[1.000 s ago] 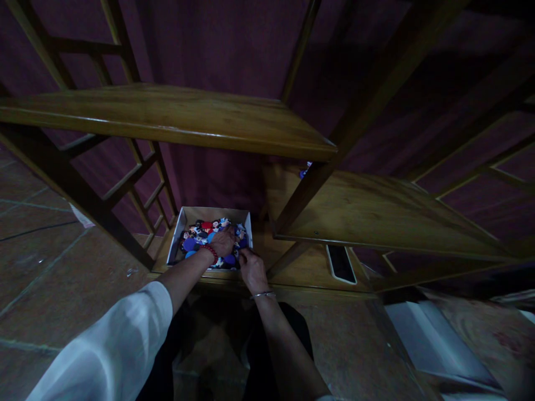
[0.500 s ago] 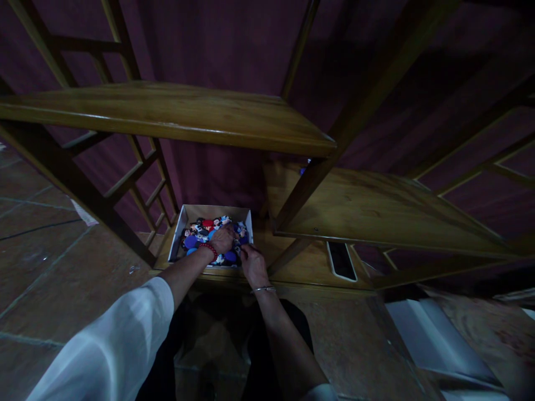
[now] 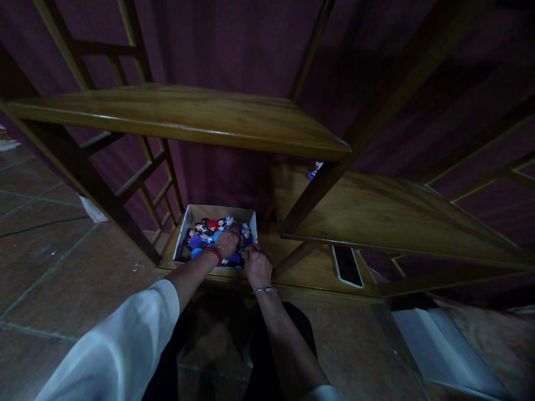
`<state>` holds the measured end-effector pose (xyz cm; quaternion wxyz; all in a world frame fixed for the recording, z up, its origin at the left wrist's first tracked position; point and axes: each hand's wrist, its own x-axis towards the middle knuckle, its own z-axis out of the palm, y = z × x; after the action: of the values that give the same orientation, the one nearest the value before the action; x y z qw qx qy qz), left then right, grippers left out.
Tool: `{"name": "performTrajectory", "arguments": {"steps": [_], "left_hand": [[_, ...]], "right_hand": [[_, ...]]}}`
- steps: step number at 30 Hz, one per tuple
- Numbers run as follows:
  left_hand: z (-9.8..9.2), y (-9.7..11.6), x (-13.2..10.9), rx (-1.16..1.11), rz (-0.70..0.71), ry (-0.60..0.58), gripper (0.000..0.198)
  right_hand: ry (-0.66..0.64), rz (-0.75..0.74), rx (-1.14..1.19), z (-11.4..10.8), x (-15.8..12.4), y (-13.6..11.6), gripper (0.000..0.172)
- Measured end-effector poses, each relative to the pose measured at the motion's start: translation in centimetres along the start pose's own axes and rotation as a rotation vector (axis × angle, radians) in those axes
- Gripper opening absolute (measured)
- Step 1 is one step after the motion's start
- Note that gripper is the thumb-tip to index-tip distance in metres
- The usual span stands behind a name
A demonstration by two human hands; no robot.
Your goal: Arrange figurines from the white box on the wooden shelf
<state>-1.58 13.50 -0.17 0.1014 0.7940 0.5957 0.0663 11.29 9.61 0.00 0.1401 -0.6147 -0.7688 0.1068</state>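
In the head view, the box point(image 3: 181, 238) lay lengthwise left to right on the low shelf point(image 3: 313, 273). The left hand point(image 3: 228, 244) was over its figures point(image 3: 212, 224), the right hand point(image 3: 258, 266) at its near right corner; I couldn't tell whether either pinched one.

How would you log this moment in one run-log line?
left hand: over small figures in box; right hand: at box's near right corner; both grips: unclear; phone: on bottom board, right of box

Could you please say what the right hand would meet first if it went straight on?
The right hand would probably meet small figures in the white box first, though depth is unclear.
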Motion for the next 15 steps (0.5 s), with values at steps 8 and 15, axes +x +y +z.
{"name": "performTrajectory", "arguments": {"steps": [8, 15], "left_hand": [[-0.2, 0.9, -0.2, 0.067, 0.062, -0.022, 0.026], [0.0, 1.1, -0.3, 0.091, 0.090, 0.004, 0.032]], "right_hand": [[0.210, -0.075, 0.014, -0.5, 0.2, 0.5, 0.018], [0.222, -0.057, 0.031, -0.2, 0.3, 0.7, 0.017]]}}
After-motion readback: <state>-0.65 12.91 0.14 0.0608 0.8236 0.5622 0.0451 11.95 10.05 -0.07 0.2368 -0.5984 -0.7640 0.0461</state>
